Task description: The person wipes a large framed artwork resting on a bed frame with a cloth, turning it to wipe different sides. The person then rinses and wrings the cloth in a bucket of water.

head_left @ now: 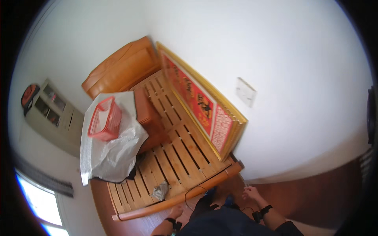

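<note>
My left hand [176, 212] hangs low beside the wooden footboard rail [193, 194] of a slatted bed. Its fingers are not distinct, so I cannot tell if they are closed. On the other side of my body, my right hand [252, 193] is raised in front of me with curled fingers. Something small and thin shows at its fingertips, too small to name. Dark bands with small boxes circle both wrists. A crumpled grey piece of plastic or cloth [160, 191] lies on the bed slats [173, 157] close to the rail.
On the bed, a silvery sheet [118, 153] partly covers a brown box-like piece [146, 112] and carries a pink plastic basket [106, 122]. A gold-framed red picture [197, 100] leans against the wall by a switch [246, 92]. A grey cabinet [59, 114] stands left.
</note>
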Demonstrator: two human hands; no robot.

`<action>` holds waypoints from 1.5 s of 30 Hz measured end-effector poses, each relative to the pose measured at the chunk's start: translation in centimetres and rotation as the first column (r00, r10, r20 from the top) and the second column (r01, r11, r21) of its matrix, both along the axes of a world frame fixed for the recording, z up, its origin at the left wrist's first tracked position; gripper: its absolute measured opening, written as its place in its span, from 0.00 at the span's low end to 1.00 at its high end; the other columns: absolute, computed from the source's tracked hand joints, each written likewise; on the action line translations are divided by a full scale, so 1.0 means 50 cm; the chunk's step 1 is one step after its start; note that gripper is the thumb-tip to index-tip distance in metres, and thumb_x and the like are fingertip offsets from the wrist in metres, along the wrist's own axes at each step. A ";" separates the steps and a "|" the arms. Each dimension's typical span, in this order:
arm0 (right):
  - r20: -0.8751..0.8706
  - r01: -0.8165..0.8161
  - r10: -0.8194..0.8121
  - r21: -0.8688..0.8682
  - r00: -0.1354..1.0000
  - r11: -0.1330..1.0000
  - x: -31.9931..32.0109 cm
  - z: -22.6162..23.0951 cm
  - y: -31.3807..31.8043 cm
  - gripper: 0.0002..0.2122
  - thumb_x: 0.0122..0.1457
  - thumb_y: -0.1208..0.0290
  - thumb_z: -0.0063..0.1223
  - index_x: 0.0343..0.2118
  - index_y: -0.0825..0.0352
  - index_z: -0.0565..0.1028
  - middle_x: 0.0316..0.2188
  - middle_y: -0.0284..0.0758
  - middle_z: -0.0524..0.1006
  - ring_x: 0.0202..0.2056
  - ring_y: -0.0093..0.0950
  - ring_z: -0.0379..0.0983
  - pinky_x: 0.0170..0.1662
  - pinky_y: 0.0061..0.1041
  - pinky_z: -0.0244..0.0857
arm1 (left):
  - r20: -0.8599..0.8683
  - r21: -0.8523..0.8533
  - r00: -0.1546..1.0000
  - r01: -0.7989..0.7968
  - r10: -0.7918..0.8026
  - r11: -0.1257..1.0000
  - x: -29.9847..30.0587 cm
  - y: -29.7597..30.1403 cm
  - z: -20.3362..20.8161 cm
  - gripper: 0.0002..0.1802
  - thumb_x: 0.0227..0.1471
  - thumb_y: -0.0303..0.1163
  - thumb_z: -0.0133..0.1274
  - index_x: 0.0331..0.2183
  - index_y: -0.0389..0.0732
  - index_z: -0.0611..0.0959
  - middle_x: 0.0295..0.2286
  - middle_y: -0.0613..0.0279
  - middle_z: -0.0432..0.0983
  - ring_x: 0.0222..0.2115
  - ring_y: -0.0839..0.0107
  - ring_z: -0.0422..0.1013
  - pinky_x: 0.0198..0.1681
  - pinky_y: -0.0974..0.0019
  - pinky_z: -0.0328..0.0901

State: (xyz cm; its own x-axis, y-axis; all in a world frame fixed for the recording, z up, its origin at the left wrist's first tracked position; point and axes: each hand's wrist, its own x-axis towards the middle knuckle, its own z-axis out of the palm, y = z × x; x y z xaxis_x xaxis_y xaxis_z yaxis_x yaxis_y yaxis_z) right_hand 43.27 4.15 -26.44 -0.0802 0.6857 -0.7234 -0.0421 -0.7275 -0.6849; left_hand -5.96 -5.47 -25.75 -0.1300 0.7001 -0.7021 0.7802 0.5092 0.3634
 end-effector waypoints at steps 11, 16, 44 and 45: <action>0.199 -0.128 0.160 -0.165 0.967 0.978 0.062 -0.184 -0.288 0.14 0.58 0.74 0.47 0.45 0.75 0.70 0.32 0.44 0.76 0.29 0.37 0.77 0.31 0.34 0.74 | -0.044 0.171 0.997 0.075 -0.068 0.982 -0.040 -0.186 0.046 0.24 0.44 0.39 0.57 0.41 0.34 0.80 0.40 0.43 0.75 0.44 0.50 0.70 0.50 0.57 0.64; 0.383 -0.272 0.313 -0.158 0.869 0.949 0.081 -0.103 -0.300 0.12 0.59 0.75 0.44 0.42 0.77 0.72 0.33 0.49 0.76 0.31 0.37 0.76 0.28 0.32 0.74 | -0.104 0.228 0.995 0.016 0.008 0.974 -0.051 -0.126 0.037 0.23 0.45 0.41 0.51 0.41 0.36 0.80 0.39 0.41 0.75 0.44 0.47 0.70 0.50 0.54 0.63; 0.567 -0.283 0.402 -0.290 0.719 0.914 -0.315 0.196 -0.399 0.15 0.60 0.74 0.46 0.49 0.71 0.69 0.38 0.38 0.74 0.33 0.25 0.75 0.29 0.23 0.73 | -0.279 0.123 0.890 -0.341 0.362 0.932 -0.435 0.125 -0.354 0.42 0.41 0.39 0.63 0.57 0.59 0.62 0.60 0.55 0.46 0.59 0.48 0.46 0.51 0.35 0.56; 0.566 -0.260 0.395 -0.306 0.723 0.916 -0.315 0.196 -0.405 0.15 0.60 0.74 0.46 0.49 0.71 0.69 0.38 0.38 0.74 0.33 0.25 0.75 0.29 0.24 0.74 | -0.248 0.007 0.904 -0.356 0.347 0.934 -0.444 0.127 -0.386 0.40 0.41 0.38 0.62 0.56 0.58 0.64 0.59 0.55 0.47 0.59 0.47 0.47 0.50 0.36 0.57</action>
State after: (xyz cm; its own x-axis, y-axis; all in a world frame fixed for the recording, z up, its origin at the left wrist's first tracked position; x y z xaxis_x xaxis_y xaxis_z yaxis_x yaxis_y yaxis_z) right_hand 27.51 -16.08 -16.65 0.2261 0.5427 -0.8089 0.5968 -0.7335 -0.3253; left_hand -28.14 0.88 -45.06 -0.5317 0.5512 -0.6430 0.6094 0.7762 0.1615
